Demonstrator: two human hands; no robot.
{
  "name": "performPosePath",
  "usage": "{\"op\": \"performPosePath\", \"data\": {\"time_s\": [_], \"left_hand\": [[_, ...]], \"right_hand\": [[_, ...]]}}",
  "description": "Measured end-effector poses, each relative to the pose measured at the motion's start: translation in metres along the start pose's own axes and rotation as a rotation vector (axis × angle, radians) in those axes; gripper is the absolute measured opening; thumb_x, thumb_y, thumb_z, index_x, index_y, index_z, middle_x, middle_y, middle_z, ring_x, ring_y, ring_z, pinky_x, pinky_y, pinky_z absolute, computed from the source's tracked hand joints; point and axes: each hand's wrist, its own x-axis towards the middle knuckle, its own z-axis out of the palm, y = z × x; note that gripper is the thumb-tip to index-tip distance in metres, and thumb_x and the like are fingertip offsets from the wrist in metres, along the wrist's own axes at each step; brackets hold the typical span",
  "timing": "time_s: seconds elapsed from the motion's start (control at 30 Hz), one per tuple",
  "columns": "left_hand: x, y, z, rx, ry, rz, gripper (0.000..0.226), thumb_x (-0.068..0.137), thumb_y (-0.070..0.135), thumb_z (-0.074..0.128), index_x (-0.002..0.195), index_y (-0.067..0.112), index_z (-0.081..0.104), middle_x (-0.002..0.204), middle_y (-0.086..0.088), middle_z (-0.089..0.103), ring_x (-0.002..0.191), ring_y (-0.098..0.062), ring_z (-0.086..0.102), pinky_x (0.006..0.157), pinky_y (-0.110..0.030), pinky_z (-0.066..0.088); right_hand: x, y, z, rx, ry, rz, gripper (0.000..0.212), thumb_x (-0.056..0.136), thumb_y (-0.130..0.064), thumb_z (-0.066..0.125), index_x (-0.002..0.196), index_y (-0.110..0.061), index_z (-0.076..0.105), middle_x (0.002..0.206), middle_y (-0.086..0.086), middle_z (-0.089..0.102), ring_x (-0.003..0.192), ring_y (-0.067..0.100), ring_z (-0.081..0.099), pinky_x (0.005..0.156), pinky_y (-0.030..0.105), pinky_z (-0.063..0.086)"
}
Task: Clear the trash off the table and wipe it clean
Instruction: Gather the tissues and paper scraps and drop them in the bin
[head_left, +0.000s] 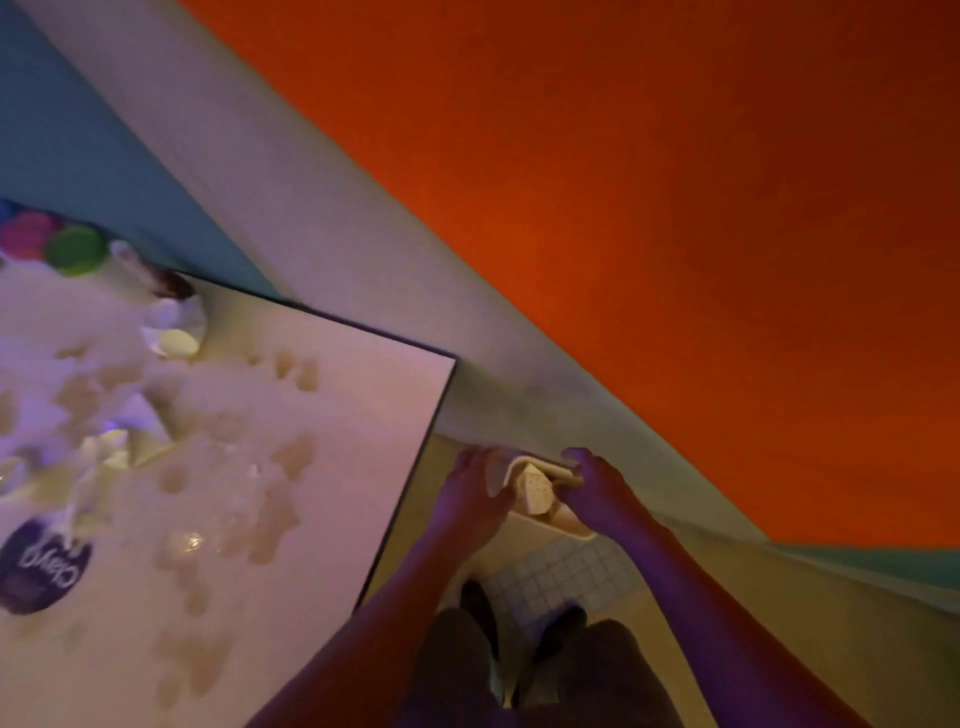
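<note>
Both hands, left hand (475, 493) and right hand (597, 491), pinch a folded cloth (530, 486) with curled fingers, just right of the stained bench (322, 415), left hand nearer.

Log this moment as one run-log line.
stage: off-table prep | left hand + right hand: gripping folded cloth | table: stained | cups: still there
</note>
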Motion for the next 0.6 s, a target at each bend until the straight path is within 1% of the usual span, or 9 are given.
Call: {"op": "performPosePath", "data": {"time_s": [0.07, 0.13, 0.2, 0.3, 0.4, 0.47, 0.6], "left_hand": [[-0.012, -0.002, -0.025, -0.023, 0.042, -0.002, 0.057, 0.088, 0.027, 0.07, 0.14, 0.018, 0.049, 0.144, -0.007, 0.045, 0.125, -0.023, 0.054, 0.094, -0.022, 0.039], [-0.027, -0.008, -0.05, -0.055, 0.096, -0.014, 0.057, 0.089, 0.03, 0.069, 0.141, 0.023, 0.049, 0.145, -0.003, 0.045, 0.125, -0.02, 0.054, 0.093, -0.021, 0.039], [-0.038, -0.016, -0.073, -0.082, 0.15, -0.022, 0.057, 0.089, 0.033, 0.068, 0.142, 0.026, 0.048, 0.146, 0.0, 0.043, 0.121, -0.02, 0.056, 0.094, -0.025, 0.043], [-0.058, -0.035, -0.104, -0.139, 0.242, -0.043, 0.052, 0.092, 0.034, 0.066, 0.141, 0.028, 0.049, 0.147, 0.0, 0.042, 0.119, -0.02, 0.057, 0.099, -0.033, 0.048], [-0.075, -0.059, -0.127, -0.18, 0.326, -0.112, 0.048, 0.092, 0.034, 0.065, 0.138, 0.029, 0.051, 0.146, 0.001, 0.042, 0.12, -0.02, 0.056, 0.1, -0.034, 0.047], [-0.09, -0.078, -0.141, -0.191, 0.382, -0.167, 0.048, 0.091, 0.035, 0.066, 0.137, 0.029, 0.052, 0.144, 0.001, 0.043, 0.119, -0.021, 0.056, 0.101, -0.034, 0.047], [-0.11, -0.111, -0.161, -0.184, 0.453, -0.242, 0.048, 0.09, 0.033, 0.067, 0.136, 0.027, 0.054, 0.143, -0.002, 0.044, 0.124, -0.022, 0.054, 0.103, -0.031, 0.043]], "right_hand": [[-0.01, -0.025, -0.005, -0.002, 0.002, -0.044, 0.056, 0.084, -0.025, 0.071, 0.136, -0.022, 0.051, 0.132, 0.011, 0.058, 0.122, 0.029, 0.056, 0.096, 0.035, 0.046], [-0.019, -0.053, -0.007, -0.008, -0.002, -0.107, 0.055, 0.085, -0.024, 0.071, 0.136, -0.021, 0.051, 0.132, 0.011, 0.059, 0.122, 0.027, 0.056, 0.096, 0.034, 0.045], [-0.025, -0.08, -0.007, -0.021, -0.004, -0.167, 0.056, 0.085, -0.023, 0.07, 0.137, -0.019, 0.05, 0.133, 0.01, 0.058, 0.124, 0.025, 0.055, 0.098, 0.033, 0.044], [-0.032, -0.124, -0.003, -0.062, -0.028, -0.252, 0.055, 0.085, -0.021, 0.067, 0.137, -0.019, 0.05, 0.134, 0.01, 0.057, 0.125, 0.025, 0.054, 0.101, 0.035, 0.045], [-0.034, -0.16, 0.006, -0.099, -0.041, -0.341, 0.051, 0.084, -0.019, 0.068, 0.133, -0.021, 0.054, 0.13, 0.009, 0.059, 0.123, 0.025, 0.055, 0.1, 0.035, 0.046], [-0.036, -0.183, 0.018, -0.113, -0.057, -0.394, 0.048, 0.086, -0.02, 0.069, 0.132, -0.021, 0.055, 0.131, 0.009, 0.058, 0.121, 0.025, 0.056, 0.098, 0.033, 0.045], [-0.038, -0.219, 0.04, -0.146, -0.1, -0.468, 0.044, 0.09, -0.023, 0.067, 0.132, -0.02, 0.055, 0.128, 0.01, 0.056, 0.114, 0.023, 0.058, 0.088, 0.026, 0.042]]}}
